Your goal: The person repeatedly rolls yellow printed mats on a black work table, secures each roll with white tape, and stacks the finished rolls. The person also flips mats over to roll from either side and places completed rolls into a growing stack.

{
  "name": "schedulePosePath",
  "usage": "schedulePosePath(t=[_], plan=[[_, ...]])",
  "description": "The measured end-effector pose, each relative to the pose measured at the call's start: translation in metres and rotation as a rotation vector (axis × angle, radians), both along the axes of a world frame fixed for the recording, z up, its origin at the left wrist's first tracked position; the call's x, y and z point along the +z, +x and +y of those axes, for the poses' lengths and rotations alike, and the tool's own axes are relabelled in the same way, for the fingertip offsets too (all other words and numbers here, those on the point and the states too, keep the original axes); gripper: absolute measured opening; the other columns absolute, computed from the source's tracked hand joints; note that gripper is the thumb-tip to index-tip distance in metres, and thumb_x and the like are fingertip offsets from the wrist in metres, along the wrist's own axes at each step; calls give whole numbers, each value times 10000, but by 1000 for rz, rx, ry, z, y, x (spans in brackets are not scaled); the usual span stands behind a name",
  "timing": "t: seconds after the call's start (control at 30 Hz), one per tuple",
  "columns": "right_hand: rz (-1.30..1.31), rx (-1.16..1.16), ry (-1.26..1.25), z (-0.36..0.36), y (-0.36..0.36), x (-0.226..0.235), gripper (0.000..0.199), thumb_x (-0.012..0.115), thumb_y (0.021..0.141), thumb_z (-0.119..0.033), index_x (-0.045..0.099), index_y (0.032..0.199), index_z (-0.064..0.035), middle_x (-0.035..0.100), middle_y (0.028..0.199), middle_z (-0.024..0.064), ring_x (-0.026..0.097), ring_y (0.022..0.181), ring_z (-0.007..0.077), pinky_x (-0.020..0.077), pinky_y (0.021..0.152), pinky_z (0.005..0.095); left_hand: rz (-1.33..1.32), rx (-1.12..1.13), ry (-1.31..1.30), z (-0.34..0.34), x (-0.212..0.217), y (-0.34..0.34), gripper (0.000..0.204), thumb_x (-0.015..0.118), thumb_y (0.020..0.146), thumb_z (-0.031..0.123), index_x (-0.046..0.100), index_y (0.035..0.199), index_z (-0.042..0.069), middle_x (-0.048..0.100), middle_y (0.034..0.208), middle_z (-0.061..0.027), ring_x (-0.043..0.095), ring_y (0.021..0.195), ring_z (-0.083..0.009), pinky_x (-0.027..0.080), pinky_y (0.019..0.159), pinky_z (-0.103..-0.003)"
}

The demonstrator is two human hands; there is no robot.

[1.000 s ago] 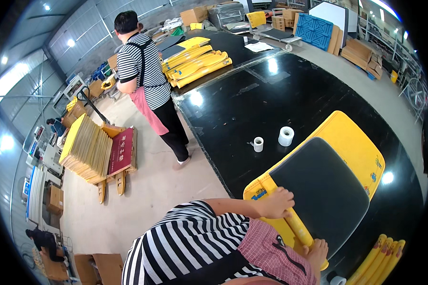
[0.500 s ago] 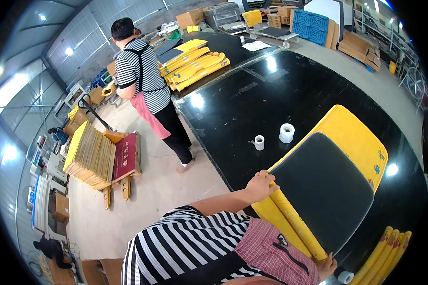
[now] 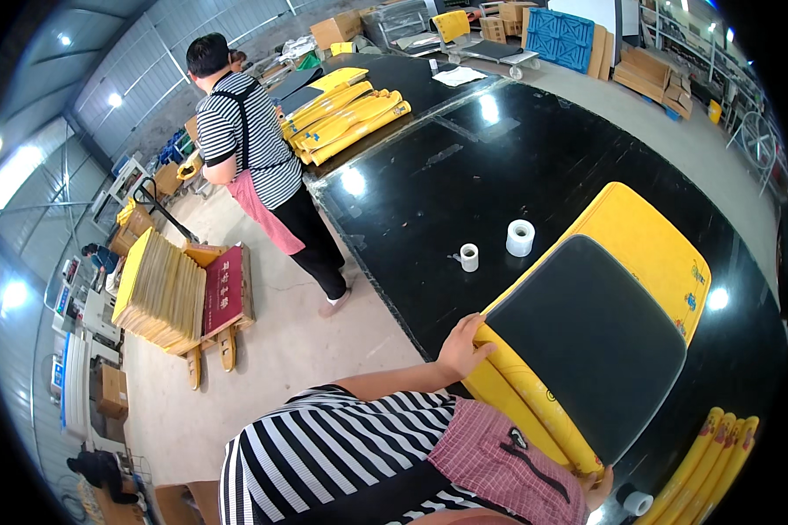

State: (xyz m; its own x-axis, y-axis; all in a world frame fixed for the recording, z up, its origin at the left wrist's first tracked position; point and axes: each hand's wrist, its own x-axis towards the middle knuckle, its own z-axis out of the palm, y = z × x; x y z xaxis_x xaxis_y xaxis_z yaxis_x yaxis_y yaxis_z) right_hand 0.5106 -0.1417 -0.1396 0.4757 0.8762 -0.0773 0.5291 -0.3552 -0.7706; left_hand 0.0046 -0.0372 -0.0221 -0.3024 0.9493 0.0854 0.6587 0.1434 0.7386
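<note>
We grip the yellow mat (image 3: 604, 341) corner with our left hand (image 3: 466, 343); right hand (image 3: 597, 486) mostly hidden, grip unclear. Mat half-lifted off surface (image 3: 429, 175), tape rolls (image 3: 519, 237) beyond.

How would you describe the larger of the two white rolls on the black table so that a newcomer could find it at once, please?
Start at the long glossy black table and find the big yellow mat with a black panel that the person's left hand grips by a corner. Just beyond the mat's far edge stand two white rolls. The one meant is the taller, wider roll, nearer the mat, to the right of the small roll.
</note>
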Motion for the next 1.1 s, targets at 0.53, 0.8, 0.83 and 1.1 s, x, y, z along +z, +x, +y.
schedulePosePath(t=[0.53, 0.8, 0.83, 1.1], plan=[[-866, 108, -76, 31, -15, -4, 751, 619, 988, -543, 478, 1519, -32, 401, 1595, 238, 400, 1460, 451, 351, 1194, 532, 171, -56, -235, 39, 19, 11, 457, 718, 954, 318, 669, 1357, 109, 469, 1584, -170, 437, 1439, -400, 368, 1198, -475], [-829, 203, -90, 86, -72, 115, 609, 501, 1053, -515, 521, 1537, -146, 444, 1610, 204, 415, 1477, 429, 335, 1174, 617, 391, -70, 0, 91, -5, 38, 343, 742, 914, 253, 728, 1247, 173, 560, 1510, -67, 494, 1414, -262, 242, 1235, -514], [-838, 226, -82, 96, -69, 119, 607, 506, 1052, -512, 524, 1535, -145, 445, 1609, 203, 413, 1479, 428, 337, 1174, 617, 382, -82, -34, 97, -4, 39, 337, 742, 914, 256, 726, 1241, 176, 565, 1506, -60, 502, 1406, -246, 237, 1234, -511], [-544, 182, -144, 113, -122, 132, 352, 675, 978, -398, 731, 1284, -233, 711, 1194, 106, 641, 1128, 385, 527, 918, 509, 390, -321, -213, 135, 17, 50, 310, 663, 990, 267, 635, 1283, 168, 647, 1264, -55, 648, 1167, -270, 504, 975, -417]])
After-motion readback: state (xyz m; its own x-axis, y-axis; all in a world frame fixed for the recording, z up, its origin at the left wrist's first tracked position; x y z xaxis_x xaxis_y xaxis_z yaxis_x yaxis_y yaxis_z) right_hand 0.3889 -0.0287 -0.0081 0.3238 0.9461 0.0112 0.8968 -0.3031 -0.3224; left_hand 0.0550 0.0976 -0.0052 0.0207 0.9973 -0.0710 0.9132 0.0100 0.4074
